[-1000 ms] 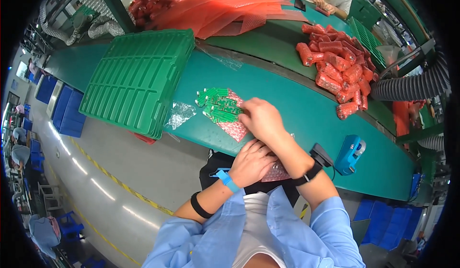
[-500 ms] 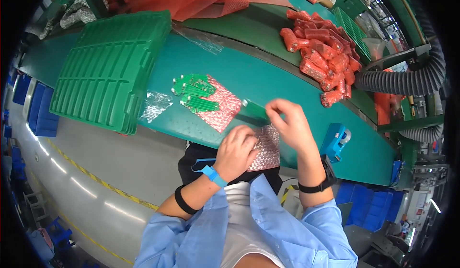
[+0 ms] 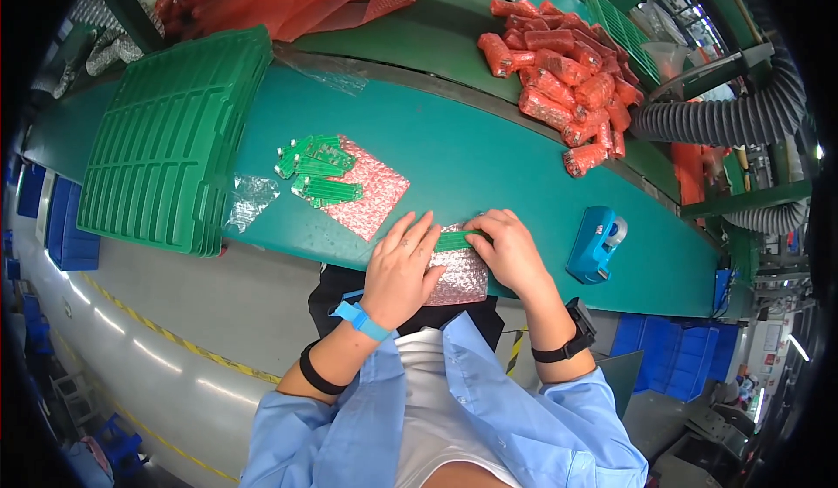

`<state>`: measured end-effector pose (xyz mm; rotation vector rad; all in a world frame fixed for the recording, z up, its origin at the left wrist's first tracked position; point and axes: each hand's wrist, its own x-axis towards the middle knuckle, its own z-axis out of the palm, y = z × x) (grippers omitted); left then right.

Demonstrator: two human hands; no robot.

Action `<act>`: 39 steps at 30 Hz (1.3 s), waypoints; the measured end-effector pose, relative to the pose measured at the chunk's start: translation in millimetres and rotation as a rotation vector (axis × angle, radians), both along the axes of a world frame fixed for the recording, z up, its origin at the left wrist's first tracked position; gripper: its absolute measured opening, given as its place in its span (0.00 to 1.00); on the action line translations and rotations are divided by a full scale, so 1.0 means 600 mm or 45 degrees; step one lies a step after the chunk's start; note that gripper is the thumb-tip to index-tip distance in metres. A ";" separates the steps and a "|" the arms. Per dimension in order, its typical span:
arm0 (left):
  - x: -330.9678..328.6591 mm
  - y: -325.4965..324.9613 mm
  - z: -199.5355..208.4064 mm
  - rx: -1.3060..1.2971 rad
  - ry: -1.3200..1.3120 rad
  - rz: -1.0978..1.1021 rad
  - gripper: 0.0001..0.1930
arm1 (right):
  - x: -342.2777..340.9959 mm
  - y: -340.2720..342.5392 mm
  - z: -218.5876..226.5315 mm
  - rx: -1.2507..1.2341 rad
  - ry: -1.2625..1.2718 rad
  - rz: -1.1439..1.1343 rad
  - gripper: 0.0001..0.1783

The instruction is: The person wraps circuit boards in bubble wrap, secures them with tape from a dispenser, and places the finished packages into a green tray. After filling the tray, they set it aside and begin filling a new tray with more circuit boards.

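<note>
Where right hand (image 3: 513, 254) pinches, green board (image 3: 452, 241) extends leftward.

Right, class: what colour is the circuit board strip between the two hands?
The circuit board strip is green, showing best in the head view.

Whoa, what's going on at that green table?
Someone's right hand is holding one end of a green circuit board on a bubble-wrap sheet. The left hand is at the sheet's left edge. More boards lie to the left, on another bubble-wrap piece. A blue tape dispenser is off to the right.
</note>
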<state>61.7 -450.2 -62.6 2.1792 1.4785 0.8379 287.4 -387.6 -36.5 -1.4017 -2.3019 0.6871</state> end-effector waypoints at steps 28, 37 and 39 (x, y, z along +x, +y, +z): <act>0.070 0.069 -0.003 0.065 -0.008 -0.180 0.04 | 0.095 -0.017 -0.034 0.269 0.149 0.115 0.12; -0.013 0.084 0.002 -0.314 -0.698 -0.155 0.05 | 0.031 -0.041 -0.065 0.093 0.091 -0.114 0.13; -0.061 0.103 0.018 -0.467 -1.603 -0.061 0.09 | 0.032 -0.042 -0.073 0.070 0.098 -0.126 0.13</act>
